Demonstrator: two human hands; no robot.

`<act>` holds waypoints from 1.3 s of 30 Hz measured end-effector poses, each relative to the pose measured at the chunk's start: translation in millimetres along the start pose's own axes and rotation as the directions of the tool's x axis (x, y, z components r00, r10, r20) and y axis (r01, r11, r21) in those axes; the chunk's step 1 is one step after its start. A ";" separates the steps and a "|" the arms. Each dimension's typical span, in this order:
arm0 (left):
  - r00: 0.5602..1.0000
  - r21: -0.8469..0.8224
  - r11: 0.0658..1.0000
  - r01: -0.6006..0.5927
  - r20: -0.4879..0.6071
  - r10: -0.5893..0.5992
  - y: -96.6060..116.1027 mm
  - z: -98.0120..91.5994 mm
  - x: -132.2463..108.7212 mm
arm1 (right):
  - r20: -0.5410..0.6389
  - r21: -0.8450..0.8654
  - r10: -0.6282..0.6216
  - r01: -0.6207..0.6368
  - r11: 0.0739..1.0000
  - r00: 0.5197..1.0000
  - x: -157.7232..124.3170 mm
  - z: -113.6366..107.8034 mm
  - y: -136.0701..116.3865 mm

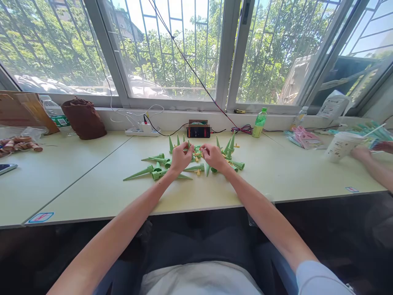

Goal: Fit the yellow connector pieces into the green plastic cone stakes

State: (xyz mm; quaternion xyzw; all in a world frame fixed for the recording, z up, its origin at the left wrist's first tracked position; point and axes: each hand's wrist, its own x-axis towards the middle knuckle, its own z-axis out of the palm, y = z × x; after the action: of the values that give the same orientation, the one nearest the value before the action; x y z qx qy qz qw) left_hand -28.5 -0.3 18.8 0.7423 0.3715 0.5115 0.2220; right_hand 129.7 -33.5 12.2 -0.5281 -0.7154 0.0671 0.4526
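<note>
Several green plastic cones lie and stand in a loose group on the pale table. One long cone points left, and another cone stands upright behind my left hand. My left hand has its fingers pinched near a green piece; what it grips is too small to tell. Close beside it, my right hand is also pinched, with its fingertips by small yellow pieces. A yellow piece lies in front of the hands. More upright cones stand to the right of my right hand.
Behind the cones are a phone and a power strip with cables. A green bottle and a white cup stand to the right, near another person's hands. A brown bag stands at the left.
</note>
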 end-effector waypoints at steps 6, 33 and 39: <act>0.997 -0.131 0.991 0.037 0.068 -0.028 0.9 1.4 -1.6 | 0.038 0.039 -0.003 0.002 0.999 0.999 0.2 1.1 0.4; 0.993 -0.064 0.998 0.026 0.115 -0.018 -0.4 1.9 -3.3 | 0.026 0.070 -0.020 0.018 0.997 0.999 -1.0 2.8 -0.5; 0.984 -0.068 0.998 0.005 0.176 0.007 -2.6 1.2 -4.3 | 0.023 0.062 0.005 -0.006 0.998 1.000 0.1 3.8 1.3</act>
State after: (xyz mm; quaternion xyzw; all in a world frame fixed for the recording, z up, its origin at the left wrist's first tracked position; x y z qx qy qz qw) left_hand -29.0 -2.0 13.9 0.7769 0.3324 0.4562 0.2790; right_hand 127.8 -31.4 9.3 -0.5151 -0.7165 0.0965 0.4604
